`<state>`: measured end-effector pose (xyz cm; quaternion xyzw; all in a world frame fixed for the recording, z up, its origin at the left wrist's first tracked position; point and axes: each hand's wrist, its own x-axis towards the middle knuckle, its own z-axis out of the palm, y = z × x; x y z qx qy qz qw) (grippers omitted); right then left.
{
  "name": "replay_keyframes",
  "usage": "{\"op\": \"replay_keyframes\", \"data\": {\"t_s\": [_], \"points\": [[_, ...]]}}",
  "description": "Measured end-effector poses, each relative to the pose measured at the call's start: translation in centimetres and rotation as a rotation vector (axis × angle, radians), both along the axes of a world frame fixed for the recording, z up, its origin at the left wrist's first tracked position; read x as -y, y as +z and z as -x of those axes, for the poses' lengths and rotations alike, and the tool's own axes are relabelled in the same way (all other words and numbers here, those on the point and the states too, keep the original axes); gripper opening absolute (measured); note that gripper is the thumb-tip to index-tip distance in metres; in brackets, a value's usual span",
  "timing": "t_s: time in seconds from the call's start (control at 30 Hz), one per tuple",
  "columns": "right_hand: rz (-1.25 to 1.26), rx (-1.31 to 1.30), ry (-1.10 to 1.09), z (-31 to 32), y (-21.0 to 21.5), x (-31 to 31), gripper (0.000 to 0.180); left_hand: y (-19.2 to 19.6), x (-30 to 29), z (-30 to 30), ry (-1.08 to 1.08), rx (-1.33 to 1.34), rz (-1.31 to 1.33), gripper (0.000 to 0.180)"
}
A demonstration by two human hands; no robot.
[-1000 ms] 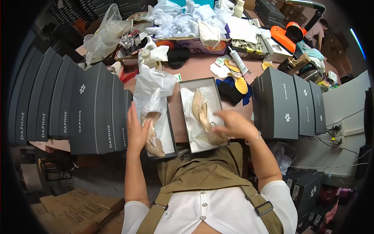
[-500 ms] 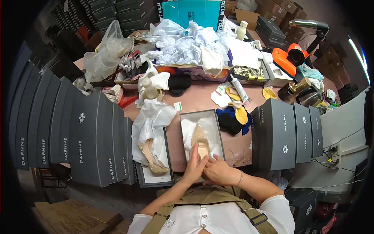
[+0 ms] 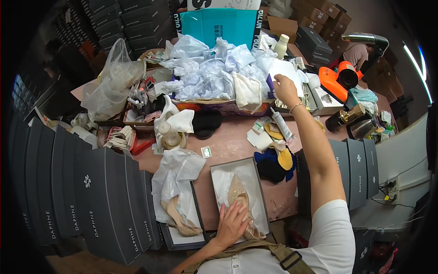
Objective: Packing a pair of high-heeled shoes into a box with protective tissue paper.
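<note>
My left hand (image 3: 232, 223) lies flat, fingers spread, on a beige pointed high-heel shoe (image 3: 238, 194) that rests on white tissue in an open dark shoe box (image 3: 261, 187) at the table's near edge. Far across the table, my right hand (image 3: 285, 89) is stretched out over a white sheet of paper (image 3: 287, 69) beside a heap of crumpled white tissue paper (image 3: 214, 75); whether it grips the sheet I cannot tell. A second beige heeled shoe (image 3: 179, 217) lies in the neighbouring box lid (image 3: 182, 238) under loose tissue.
Rows of upright dark shoe boxes stand at the left (image 3: 86, 196) and right (image 3: 358, 169). A clear plastic bag (image 3: 112, 86), a white glue tube (image 3: 282, 124), yellow insoles (image 3: 278, 137), an orange heat gun (image 3: 335, 80) and a teal carton (image 3: 219, 25) crowd the table.
My right hand left the shoe box and reached far across the table to the white paper. The left hand stayed on the shoe in the box.
</note>
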<state>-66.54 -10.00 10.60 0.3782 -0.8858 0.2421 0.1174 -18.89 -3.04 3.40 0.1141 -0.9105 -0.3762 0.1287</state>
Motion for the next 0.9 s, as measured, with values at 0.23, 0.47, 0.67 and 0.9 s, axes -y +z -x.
{"op": "replay_keyframes", "data": {"t_s": [0.23,0.47,0.67,0.9], "points": [[-0.307,0.152,-0.258,4.0,-3.8,5.4,0.027,-1.9,-0.3,0.0,0.024,-0.088,-0.066,0.033],[0.287,0.556,-0.106,8.2,-3.6,6.9,0.037,-1.8,-0.1,0.1,0.059,-0.108,-0.085,0.03],[0.458,0.275,-0.309,9.1,-5.4,8.1,0.06,-2.3,-0.3,-0.2,0.079,-0.147,-0.088,0.029],[0.904,0.242,0.057,7.2,5.8,4.7,0.018,-1.1,0.0,-0.1,0.078,-0.17,-0.189,0.031]]}}
